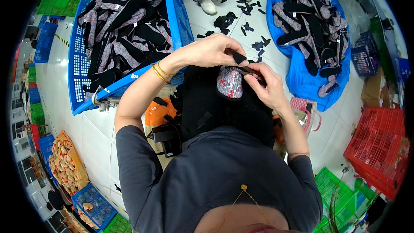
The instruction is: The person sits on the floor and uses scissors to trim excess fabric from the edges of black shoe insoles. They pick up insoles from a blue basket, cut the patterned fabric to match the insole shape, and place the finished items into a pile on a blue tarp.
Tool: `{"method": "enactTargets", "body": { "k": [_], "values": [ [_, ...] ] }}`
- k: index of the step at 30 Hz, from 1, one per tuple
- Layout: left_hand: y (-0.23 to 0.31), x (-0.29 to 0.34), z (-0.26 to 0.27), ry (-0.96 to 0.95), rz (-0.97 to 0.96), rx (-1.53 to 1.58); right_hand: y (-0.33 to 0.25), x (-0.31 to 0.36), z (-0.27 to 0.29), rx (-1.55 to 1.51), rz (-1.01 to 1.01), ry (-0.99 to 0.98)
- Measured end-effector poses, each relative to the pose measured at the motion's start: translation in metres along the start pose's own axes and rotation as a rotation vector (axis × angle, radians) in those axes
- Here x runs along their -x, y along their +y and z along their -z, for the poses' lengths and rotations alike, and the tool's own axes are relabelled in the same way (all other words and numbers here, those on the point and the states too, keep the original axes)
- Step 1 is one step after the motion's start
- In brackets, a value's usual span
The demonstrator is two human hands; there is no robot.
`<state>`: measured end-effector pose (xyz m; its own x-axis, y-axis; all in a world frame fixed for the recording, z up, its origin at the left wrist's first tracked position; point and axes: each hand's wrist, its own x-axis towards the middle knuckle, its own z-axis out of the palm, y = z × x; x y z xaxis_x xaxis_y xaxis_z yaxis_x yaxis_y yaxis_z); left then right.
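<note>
Above my lap, a grey slipper (229, 82) with a red floral pattern and a dark edge hangs from between my hands. My left hand (211, 51) is closed, its thumb and fingers pinching a black fabric piece (238, 58) at the slipper's upper end. From the other side my right hand (269, 87) pinches dark fabric at that same end, with fingertips nearly meeting those of the left. My fingers partly cover where the black fabric and the slipper meet, so I cannot tell whether they are joined.
A blue crate (179, 13) heaped with similar slippers stands at the left. More lie on a blue sheet (297, 77) at the right. Black scraps (225, 21) litter the floor near another person's shoes (208, 6). Red crates (377, 146) and a green crate (334, 190) stand right.
</note>
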<state>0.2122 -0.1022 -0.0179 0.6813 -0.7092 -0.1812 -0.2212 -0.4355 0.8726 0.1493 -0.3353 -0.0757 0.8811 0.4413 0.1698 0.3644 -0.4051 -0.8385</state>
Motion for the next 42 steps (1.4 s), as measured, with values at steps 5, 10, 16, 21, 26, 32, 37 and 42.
{"method": "enactTargets", "body": {
  "k": [5,10,16,21,26,32,37,42],
  "values": [
    [-0.004,-0.008,0.003,0.001,-0.117,-0.097,-0.010,-0.015,0.005,0.084,0.073,-0.022],
    [0.002,-0.009,0.004,-0.010,-0.114,-0.105,-0.022,-0.026,0.013,0.162,0.053,-0.129],
    [0.000,-0.008,0.000,0.002,-0.145,-0.098,-0.016,-0.030,0.014,0.072,-0.001,-0.201],
    [-0.003,-0.006,-0.005,0.140,-0.201,-0.160,-0.010,-0.027,0.012,0.013,0.028,-0.186],
    [-0.032,-0.003,-0.005,0.677,-0.168,-0.920,0.036,-0.013,0.020,-0.316,-0.188,-0.001],
    [-0.017,0.015,-0.039,0.011,-0.098,-0.166,0.024,0.016,0.023,-0.587,-0.452,-0.036],
    [-0.028,0.027,-0.066,0.331,-0.091,0.451,0.012,0.042,0.005,-0.775,-0.701,-0.228],
    [-0.036,0.036,-0.100,0.561,-0.399,0.334,0.030,0.047,-0.034,-1.339,-0.477,-0.070]
  ]
}}
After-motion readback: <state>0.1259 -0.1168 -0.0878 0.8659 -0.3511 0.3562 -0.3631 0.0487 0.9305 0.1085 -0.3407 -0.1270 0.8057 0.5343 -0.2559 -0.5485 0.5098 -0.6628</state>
